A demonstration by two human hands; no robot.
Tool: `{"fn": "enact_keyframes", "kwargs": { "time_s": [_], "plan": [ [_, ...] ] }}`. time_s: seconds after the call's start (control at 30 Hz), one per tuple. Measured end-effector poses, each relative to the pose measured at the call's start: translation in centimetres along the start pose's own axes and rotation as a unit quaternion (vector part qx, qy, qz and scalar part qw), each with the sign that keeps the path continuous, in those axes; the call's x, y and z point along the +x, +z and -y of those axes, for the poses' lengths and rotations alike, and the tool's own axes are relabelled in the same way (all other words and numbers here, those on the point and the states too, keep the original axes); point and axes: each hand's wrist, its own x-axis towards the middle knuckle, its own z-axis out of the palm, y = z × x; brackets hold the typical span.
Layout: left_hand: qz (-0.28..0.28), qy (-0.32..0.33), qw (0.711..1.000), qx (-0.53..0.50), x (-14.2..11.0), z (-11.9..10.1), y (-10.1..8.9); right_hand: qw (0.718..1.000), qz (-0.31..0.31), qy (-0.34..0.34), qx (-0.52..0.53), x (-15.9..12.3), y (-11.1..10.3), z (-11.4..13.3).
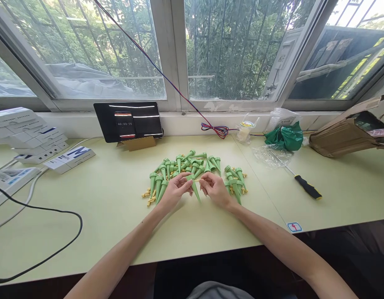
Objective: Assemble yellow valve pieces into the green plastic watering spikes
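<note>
Open surface (pixel 117 207) between left black cable (pixel 55 210) and central green cones (pixel 179 163), screwdriver (pixel 308 187) obstructing right, cardboard box (pixel 338 135) far right

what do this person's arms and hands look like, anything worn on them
The left forearm and right forearm are bare where they show, tapering toward the wrist, with no sleeve or watch visible. The left hand and right hand are ungloved; no rings can be made out. Grey fabric, apparently clothing, shows at the bottom edge.
</note>
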Motion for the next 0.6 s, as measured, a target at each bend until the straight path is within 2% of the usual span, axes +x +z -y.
{"fn": "enact_keyframes", "kwargs": {
  "time_s": [0.33,0.6],
  "plan": [
    [0.017,0.01,0.999,0.04,-0.06,-0.02,-0.28,1.0,0.014,0.008,-0.005,0.03,-0.09,-0.2],
    [0.019,0.006,1.0,0.019,-0.05,0.23,-0.23,1.0,0.02,0.002,-0.011,0.0,-0.14,-0.24]
  ]
}}
